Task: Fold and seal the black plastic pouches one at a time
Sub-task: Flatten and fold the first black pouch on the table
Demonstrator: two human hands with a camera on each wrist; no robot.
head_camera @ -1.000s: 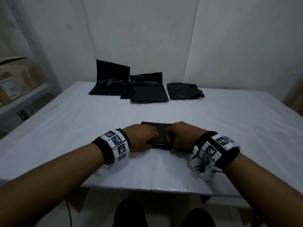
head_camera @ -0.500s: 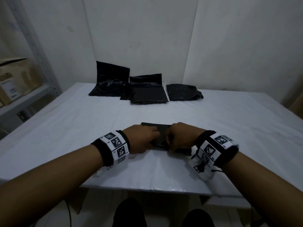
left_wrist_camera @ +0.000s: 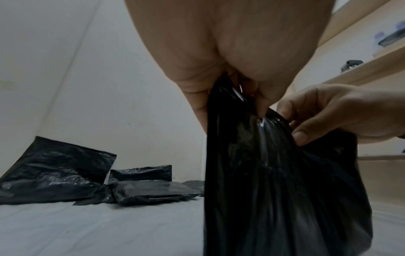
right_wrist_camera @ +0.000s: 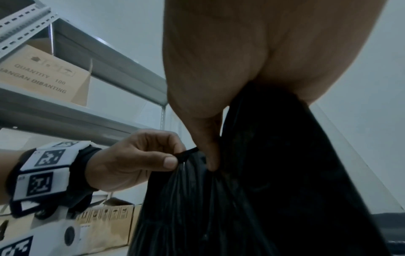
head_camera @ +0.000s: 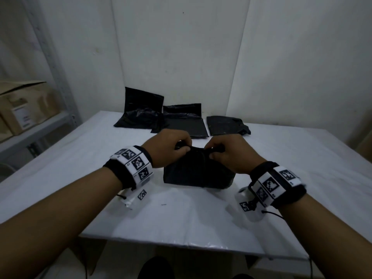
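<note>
A black plastic pouch [head_camera: 198,172] hangs lifted over the white table [head_camera: 181,222], its lower edge near the surface. My left hand [head_camera: 170,149] pinches the top edge at the left and my right hand [head_camera: 225,155] pinches it at the right. In the left wrist view the pouch [left_wrist_camera: 285,190] drops from the left hand [left_wrist_camera: 230,69], with the right hand [left_wrist_camera: 328,112] pinching beside it. In the right wrist view the left hand [right_wrist_camera: 136,159] pinches a corner of the pouch [right_wrist_camera: 252,199] between thumb and finger.
Three more black pouches lie at the table's far edge by the wall: one at the left [head_camera: 141,113], one in the middle [head_camera: 184,122], one at the right [head_camera: 227,125]. A metal shelf [head_camera: 34,131] with cardboard boxes [head_camera: 22,109] stands at the left.
The pouch lay flat on the table under both hands; both hands have raised it by its top edge and moved it farther from me.
</note>
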